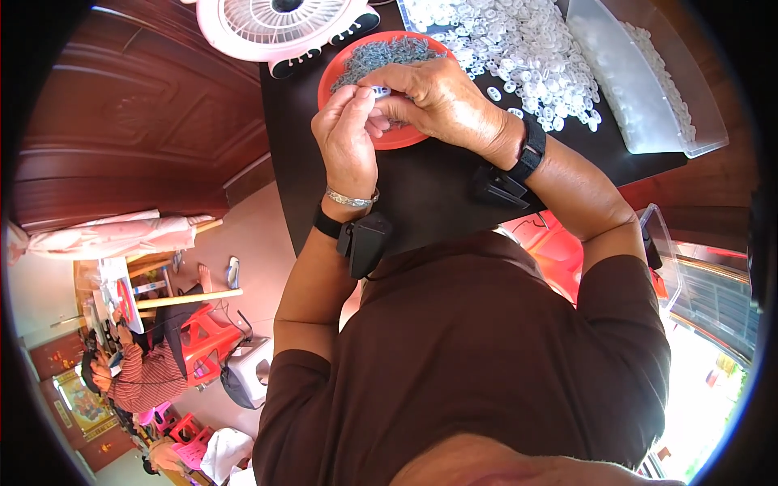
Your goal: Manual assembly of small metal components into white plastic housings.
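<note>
Over a red bowl [399, 142] of small grey pieces [381, 55], both hands meet at one small white oval plastic piece [380, 92] with dark openings. My left hand [348, 138] pinches its left end between thumb and fingers. Closed round its other side is my right hand [446, 101], with the index finger above and the thumb below. Whether a grey piece is also between the fingertips, I cannot make out. A large heap of similar white oval pieces [519, 49] lies right of the bowl, with a few loose ones near my right wrist.
A pink fan [279, 28] stands behind the bowl at the left. On the right, a translucent plastic bin [624, 89] lies with more white pieces. The black tabletop [421, 190] ends close to my body. Far left, another person [150, 373] sits near red stools [207, 344].
</note>
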### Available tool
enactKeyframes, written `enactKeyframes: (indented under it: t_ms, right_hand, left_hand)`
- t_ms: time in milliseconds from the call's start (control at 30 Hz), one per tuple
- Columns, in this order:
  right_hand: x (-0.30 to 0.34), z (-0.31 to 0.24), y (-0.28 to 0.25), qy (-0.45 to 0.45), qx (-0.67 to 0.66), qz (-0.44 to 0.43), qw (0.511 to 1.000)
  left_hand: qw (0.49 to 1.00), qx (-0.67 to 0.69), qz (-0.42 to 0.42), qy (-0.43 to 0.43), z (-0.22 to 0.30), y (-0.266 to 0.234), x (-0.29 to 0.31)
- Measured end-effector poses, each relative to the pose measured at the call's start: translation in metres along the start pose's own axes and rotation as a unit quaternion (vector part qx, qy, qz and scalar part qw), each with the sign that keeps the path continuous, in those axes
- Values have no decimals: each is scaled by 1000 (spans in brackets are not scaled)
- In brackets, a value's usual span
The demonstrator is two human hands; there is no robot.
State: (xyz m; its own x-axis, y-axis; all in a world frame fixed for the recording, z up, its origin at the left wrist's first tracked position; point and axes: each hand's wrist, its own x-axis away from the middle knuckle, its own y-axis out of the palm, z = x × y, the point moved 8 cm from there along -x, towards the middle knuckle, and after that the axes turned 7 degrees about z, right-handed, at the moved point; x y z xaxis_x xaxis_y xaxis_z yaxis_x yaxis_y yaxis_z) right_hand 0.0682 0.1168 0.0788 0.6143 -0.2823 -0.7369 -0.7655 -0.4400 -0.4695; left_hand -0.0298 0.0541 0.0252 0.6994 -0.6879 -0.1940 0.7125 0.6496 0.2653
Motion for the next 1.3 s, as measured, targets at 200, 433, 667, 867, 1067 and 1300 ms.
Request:
enactKeyframes:
  t_ms: [200,433,667,867,1067,1300]
  right_hand:
    - [2,3,1,3,20,-6,1000]
    - [-3,9,-4,-14,52,10,999]
    - [-37,14,-164,44,296,304,905]
    - [0,36,-257,65,595,340,726]
    - [-13,93,-153,114,310,68,942]
    - [27,125,-53,150,311,-231,910]
  left_hand:
    - [1000,23,8,-10,-7,1,-1]
    - [999,13,5,-34,-18,-1,-8]
    - [1000,24,1,-9,-5,-8,-9]
    - [999,17,-24,-24,-7,2,-9]
    - [1000,5,-20,-17,-10,-3,-11]
    - [999,-6,-28,-40,-17,-2,-16]
